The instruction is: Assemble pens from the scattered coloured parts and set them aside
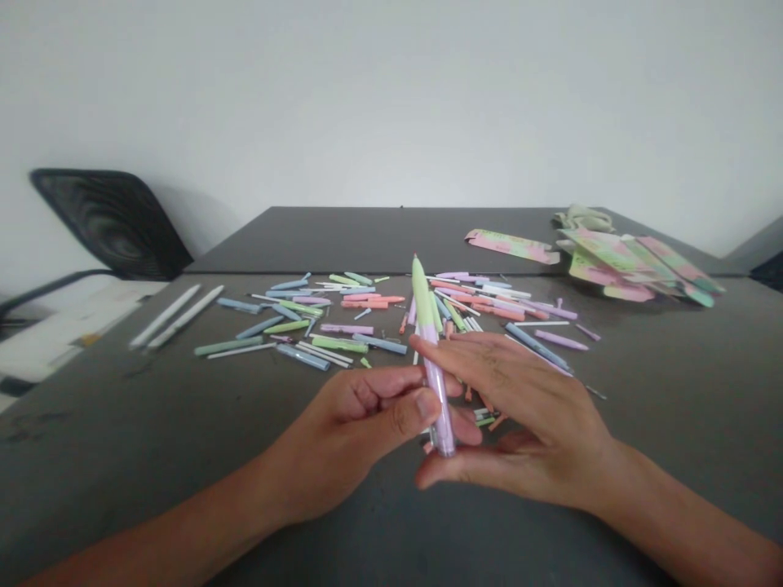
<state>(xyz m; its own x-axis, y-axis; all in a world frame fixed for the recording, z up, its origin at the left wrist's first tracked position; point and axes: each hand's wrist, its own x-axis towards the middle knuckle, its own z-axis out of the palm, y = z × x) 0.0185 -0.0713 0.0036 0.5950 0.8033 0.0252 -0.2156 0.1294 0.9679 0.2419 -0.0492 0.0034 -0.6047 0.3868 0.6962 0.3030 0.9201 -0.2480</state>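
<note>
Both my hands meet over the dark table and hold one pen upright, tilted slightly left. The pen has a green upper half and a lilac lower half. My left hand pinches the lilac part between thumb and curled fingers. My right hand has its fingers laid across the pen's middle and its thumb under the lower end. Behind the hands lies a scatter of several pastel pen parts: barrels, caps and thin white refills.
Two white pens lie apart at the left. Pink and green flattened cartons are piled at the back right, with one more carton beside them. A black chair stands past the table's left edge.
</note>
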